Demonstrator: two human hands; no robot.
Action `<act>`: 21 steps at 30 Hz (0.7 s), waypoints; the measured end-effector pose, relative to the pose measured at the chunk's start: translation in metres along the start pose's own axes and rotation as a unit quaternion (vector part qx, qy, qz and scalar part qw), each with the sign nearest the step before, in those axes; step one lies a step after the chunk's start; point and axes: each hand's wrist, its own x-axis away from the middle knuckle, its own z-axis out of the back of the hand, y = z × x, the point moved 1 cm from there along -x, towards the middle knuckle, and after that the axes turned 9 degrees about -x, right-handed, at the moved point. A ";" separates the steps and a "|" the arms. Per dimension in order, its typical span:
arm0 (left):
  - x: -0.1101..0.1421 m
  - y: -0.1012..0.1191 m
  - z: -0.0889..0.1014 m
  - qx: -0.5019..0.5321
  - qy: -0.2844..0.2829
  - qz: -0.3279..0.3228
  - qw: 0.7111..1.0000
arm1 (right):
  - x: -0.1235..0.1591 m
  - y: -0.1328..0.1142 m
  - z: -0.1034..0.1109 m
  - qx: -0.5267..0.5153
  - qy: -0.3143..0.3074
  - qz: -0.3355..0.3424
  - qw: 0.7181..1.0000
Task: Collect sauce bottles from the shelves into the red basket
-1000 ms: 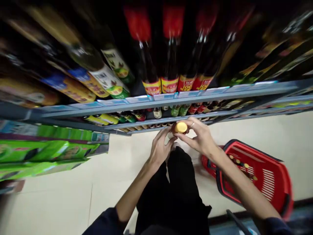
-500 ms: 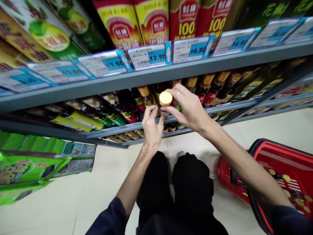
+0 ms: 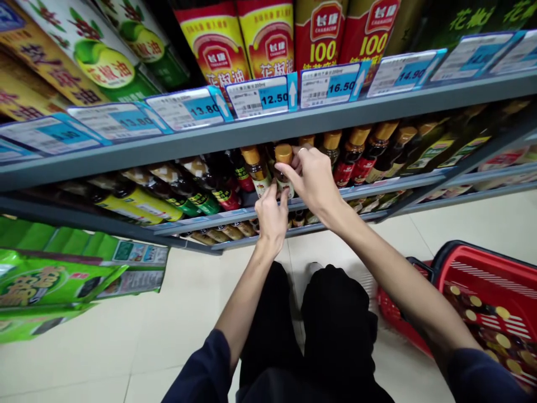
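Note:
Both my hands hold one small dark bottle with a yellow cap [image 3: 283,162] at the front of a grey shelf [image 3: 268,212]. My right hand [image 3: 312,182] wraps its fingers round the bottle's neck and upper body from the right. My left hand [image 3: 272,215] pinches the bottle's lower part from below. The bottle stands upright among a row of similar small bottles [image 3: 356,151] with yellow caps. A ring shows on a finger of my right hand.
A higher shelf [image 3: 268,126] carries price tags [image 3: 260,98] and large red and yellow bottles [image 3: 268,36]. A red shopping basket [image 3: 482,302] with several small bottles sits on the tiled floor at the right. Green packages [image 3: 50,280] lie low at the left.
The hands have carried the yellow-capped bottle up from near the basket and into the shelf row, tilting it upright. The view has steadied on the shelves.

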 end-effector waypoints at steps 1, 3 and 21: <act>0.002 0.000 0.001 0.007 0.004 -0.002 1.000 | -0.002 -0.001 -0.001 0.008 -0.001 -0.007 1.000; 0.009 0.000 0.007 0.034 0.019 -0.007 0.999 | -0.006 -0.003 -0.001 0.023 -0.008 -0.016 1.000; -0.020 -0.045 0.034 0.126 0.045 0.093 0.987 | -0.014 -0.009 -0.011 0.059 -0.048 -0.073 0.994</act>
